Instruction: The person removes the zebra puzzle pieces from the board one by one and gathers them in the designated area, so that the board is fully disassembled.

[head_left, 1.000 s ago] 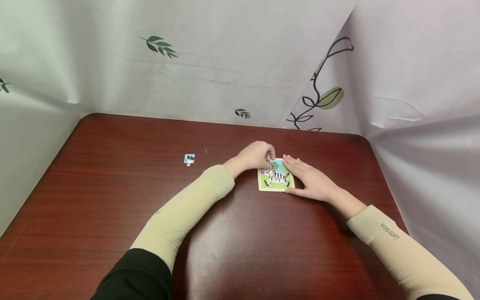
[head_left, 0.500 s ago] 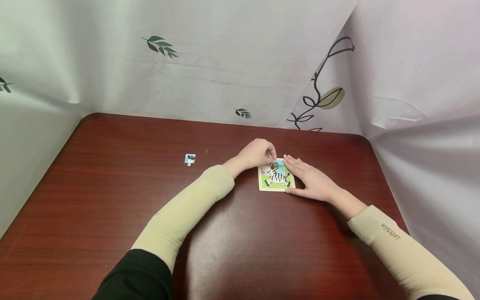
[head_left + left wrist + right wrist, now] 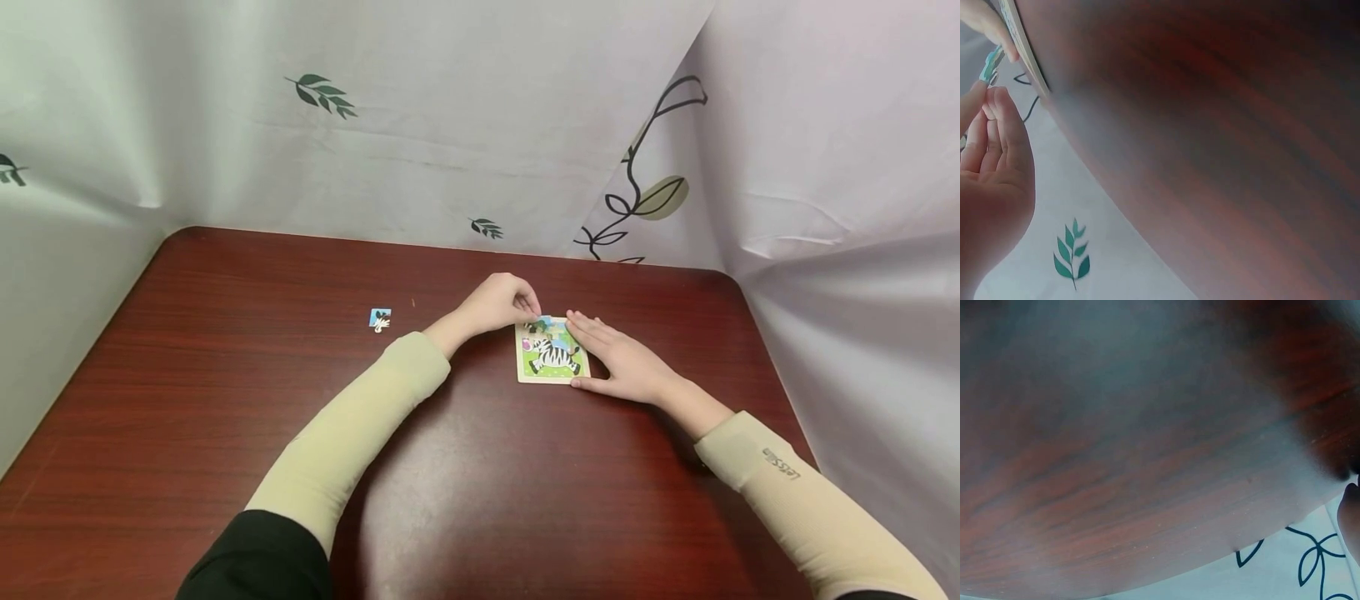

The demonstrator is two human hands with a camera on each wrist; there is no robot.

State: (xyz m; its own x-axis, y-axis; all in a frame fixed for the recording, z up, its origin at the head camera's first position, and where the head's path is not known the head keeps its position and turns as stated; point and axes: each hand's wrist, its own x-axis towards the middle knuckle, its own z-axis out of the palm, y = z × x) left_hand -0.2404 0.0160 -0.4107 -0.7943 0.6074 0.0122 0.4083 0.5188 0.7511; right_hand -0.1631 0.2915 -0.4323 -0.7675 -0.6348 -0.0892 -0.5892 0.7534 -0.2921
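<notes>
A square zebra jigsaw board (image 3: 543, 381) with a pale rim lies on the table, right of its middle. My left hand (image 3: 497, 302) is over its far left corner and pinches a blue-and-green puzzle piece (image 3: 991, 64) between thumb and fingertips. In the left wrist view that piece is tilted up beside the board's edge. My right hand (image 3: 626, 361) rests along the board's right side with straight, spread fingers, thumb at the near corner. Another puzzle piece (image 3: 380, 319), showing a zebra's head on blue, lies by itself to the left.
The dark red wooden table (image 3: 480, 500) has rounded far corners. A white cloth (image 3: 420, 125) with printed leaves hangs behind and along both sides. A tiny orange speck (image 3: 412, 302) lies near the loose piece.
My left hand has drawn back a little to the left with the piece, which now appears tilted over the board's top left. My right hand has stayed in place.
</notes>
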